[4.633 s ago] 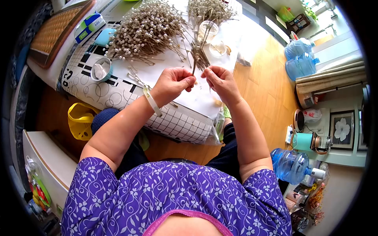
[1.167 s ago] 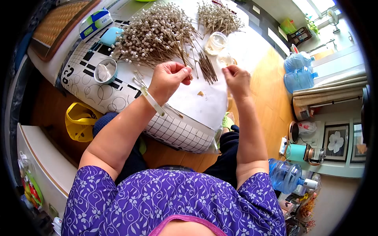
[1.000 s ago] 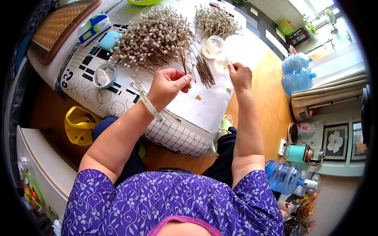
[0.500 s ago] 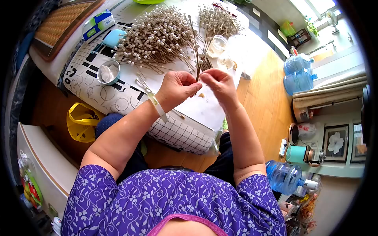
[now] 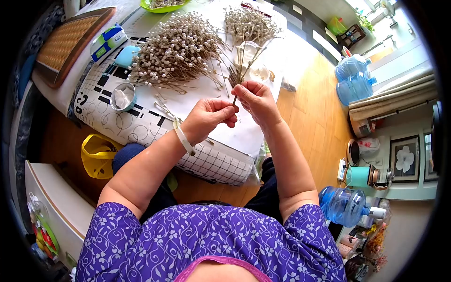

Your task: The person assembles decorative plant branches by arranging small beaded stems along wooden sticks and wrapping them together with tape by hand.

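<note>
Brown stems (image 5: 242,66) with small buds stand upright from my right hand (image 5: 257,102), whose thumb and fingers pinch them low down. Just left of it and slightly lower is my left hand (image 5: 210,117), its thumb and fingertips pressed together near the stems' cut end; what it holds is hidden or too small to make out. A big heap of dried stems with round white heads (image 5: 176,49) lies beyond my left hand. Farther back, a smaller bunch of similar stems (image 5: 251,26) rests on the table. A few loose stems (image 5: 165,109) lie beside my left wrist.
On the patterned tablecloth (image 5: 105,117) stand a tin with white material (image 5: 123,97), a light blue item (image 5: 127,56) and a tissue pack (image 5: 109,43). Clear round containers (image 5: 258,73) sit behind my right hand. A yellow bag (image 5: 96,157) is below the table's left side.
My left hand has come down and away from the upper stems. My right hand now pinches the stems, which lean more to the right. The camera view has shifted slightly.
</note>
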A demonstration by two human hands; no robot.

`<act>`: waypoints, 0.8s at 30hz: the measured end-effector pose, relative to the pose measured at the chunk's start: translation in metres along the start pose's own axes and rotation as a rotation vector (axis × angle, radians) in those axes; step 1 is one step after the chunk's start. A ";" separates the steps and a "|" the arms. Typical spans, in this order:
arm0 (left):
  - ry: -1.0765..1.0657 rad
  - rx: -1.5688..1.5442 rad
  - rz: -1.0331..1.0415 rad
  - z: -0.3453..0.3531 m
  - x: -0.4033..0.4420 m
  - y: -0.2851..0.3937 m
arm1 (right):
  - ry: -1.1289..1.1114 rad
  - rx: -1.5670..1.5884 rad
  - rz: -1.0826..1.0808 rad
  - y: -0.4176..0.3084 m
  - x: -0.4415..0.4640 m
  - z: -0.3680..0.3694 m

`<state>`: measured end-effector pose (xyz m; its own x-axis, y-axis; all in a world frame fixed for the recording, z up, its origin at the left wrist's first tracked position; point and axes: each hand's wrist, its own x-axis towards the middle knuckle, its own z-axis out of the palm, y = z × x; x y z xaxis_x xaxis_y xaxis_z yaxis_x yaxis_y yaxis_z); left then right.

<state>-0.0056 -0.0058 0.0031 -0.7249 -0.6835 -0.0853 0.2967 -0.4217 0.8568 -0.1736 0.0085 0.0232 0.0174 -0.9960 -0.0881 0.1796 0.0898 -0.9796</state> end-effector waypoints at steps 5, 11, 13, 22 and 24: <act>0.015 0.080 0.000 0.000 -0.001 0.000 | -0.118 0.116 0.016 0.001 -0.001 0.003; 0.084 0.240 0.073 0.002 0.000 0.003 | -0.030 -0.189 -0.090 0.008 -0.003 0.007; 0.035 0.224 0.053 0.002 0.000 0.005 | -0.031 -0.131 -0.061 0.001 -0.008 0.008; -0.020 0.236 0.029 0.003 -0.003 -0.004 | 0.260 -0.299 -0.080 -0.035 0.009 -0.054; 0.011 0.248 0.037 -0.001 -0.003 -0.007 | 0.393 -0.206 -0.080 -0.037 0.028 -0.092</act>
<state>-0.0052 -0.0010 -0.0034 -0.7091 -0.7029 -0.0560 0.1602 -0.2379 0.9580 -0.2701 -0.0226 0.0407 -0.3710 -0.9280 -0.0337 -0.0349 0.0502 -0.9981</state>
